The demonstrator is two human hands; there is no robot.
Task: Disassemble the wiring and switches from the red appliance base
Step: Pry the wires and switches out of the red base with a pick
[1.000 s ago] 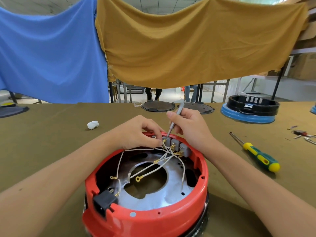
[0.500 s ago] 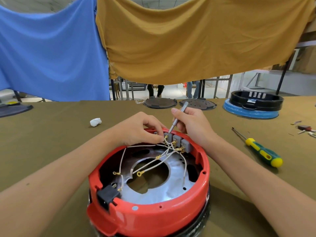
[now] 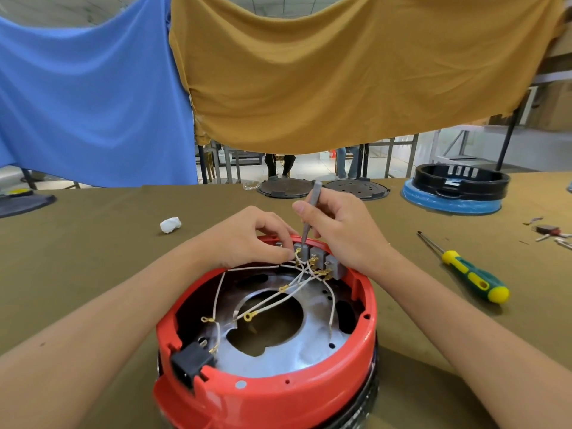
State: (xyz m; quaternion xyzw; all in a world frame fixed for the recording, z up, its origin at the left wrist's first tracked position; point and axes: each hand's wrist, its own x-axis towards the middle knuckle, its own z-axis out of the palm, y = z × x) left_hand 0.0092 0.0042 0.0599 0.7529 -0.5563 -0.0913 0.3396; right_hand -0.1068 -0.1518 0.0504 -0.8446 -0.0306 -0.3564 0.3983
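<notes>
Right hand (image 3: pixel 343 226) grips grey tool (image 3: pixel 311 209); left hand (image 3: pixel 247 238) pinches wires (image 3: pixel 297 258).

My left hand (image 3: pixel 253 239) covers the far-left end of the row of small grey plastic switch blocks (image 3: pixel 318 258), and its fingertips hide what they pinch there. The tip of the slim grey metal tool (image 3: pixel 311 212) disappears behind the first block. The round red plastic appliance base (image 3: pixel 278 394) is cut off by the bottom edge. Small parts (image 3: pixel 549 232) at the far right of the tabletop (image 3: pixel 93 258) are too tiny to identify.
</notes>
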